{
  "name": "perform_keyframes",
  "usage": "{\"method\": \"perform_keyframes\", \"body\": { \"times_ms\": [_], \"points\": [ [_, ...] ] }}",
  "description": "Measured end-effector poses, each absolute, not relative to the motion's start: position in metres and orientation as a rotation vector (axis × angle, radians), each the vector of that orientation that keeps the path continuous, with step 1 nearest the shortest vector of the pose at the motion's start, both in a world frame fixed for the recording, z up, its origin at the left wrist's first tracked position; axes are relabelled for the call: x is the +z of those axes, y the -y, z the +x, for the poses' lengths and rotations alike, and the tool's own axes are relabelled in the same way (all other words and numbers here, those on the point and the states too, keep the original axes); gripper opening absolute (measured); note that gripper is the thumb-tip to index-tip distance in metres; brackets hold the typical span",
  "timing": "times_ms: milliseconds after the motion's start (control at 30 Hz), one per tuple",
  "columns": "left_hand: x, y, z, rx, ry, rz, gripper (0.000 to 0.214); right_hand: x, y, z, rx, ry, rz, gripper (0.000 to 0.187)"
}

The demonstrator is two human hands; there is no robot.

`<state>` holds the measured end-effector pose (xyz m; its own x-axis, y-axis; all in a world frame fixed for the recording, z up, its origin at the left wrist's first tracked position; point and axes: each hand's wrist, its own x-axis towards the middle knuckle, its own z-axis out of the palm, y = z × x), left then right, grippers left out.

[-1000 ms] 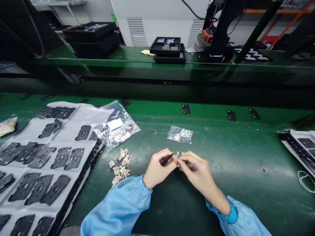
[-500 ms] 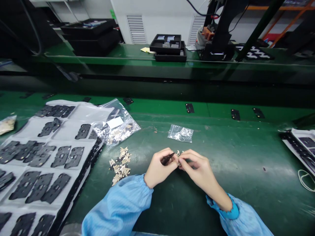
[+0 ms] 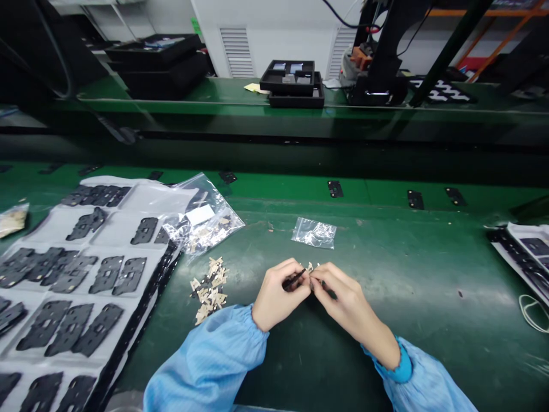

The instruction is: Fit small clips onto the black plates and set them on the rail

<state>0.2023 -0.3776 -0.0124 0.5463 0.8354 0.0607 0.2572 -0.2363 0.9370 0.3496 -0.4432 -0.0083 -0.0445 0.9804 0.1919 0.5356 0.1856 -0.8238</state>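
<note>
While in left hand (image 3: 278, 300), tweezers (image 3: 295, 279) rightward-pointing

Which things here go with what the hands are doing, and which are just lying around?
With the hands:
left hand, holding dark tweezers
right hand, pinching small tan pieces
pile of tan pieces, nearby

Just lying around:
clear plastic bag
black plates on a white sheet
black trays on the far bench

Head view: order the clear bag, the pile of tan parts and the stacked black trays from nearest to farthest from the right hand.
1. Clear plastic bag: ahead of the right hand.
2. Pile of tan parts: off to the left.
3. Stacked black trays: on the far bench.
</note>
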Motion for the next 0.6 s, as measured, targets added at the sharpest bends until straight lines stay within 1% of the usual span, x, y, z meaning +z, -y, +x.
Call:
{"method": "perform_keyframes", "body": {
  "times_ms": [100,233,467,600],
  "points": [
    [-0.0124,0.3781,0.2023,0.699,-0.903,1.775,0.011,-0.0092,0.4434,0.3495,0.735,1.671,-1.466,0.015],
    [-0.0102,0.3765,0.2016,0.686,-0.896,1.764,0.011,-0.0086,0.4412,0.3508,0.826,1.579,-1.442,0.017],
    [-0.0095,0.3768,0.2013,0.673,-0.886,1.765,0.011,-0.0066,0.4423,0.3503,0.737,1.707,-1.458,0.018],
    [-0.0095,0.3757,0.2015,0.666,-0.887,1.724,0.011,-0.0072,0.4423,0.3488,0.801,1.613,-1.464,0.016]
  ]
}}
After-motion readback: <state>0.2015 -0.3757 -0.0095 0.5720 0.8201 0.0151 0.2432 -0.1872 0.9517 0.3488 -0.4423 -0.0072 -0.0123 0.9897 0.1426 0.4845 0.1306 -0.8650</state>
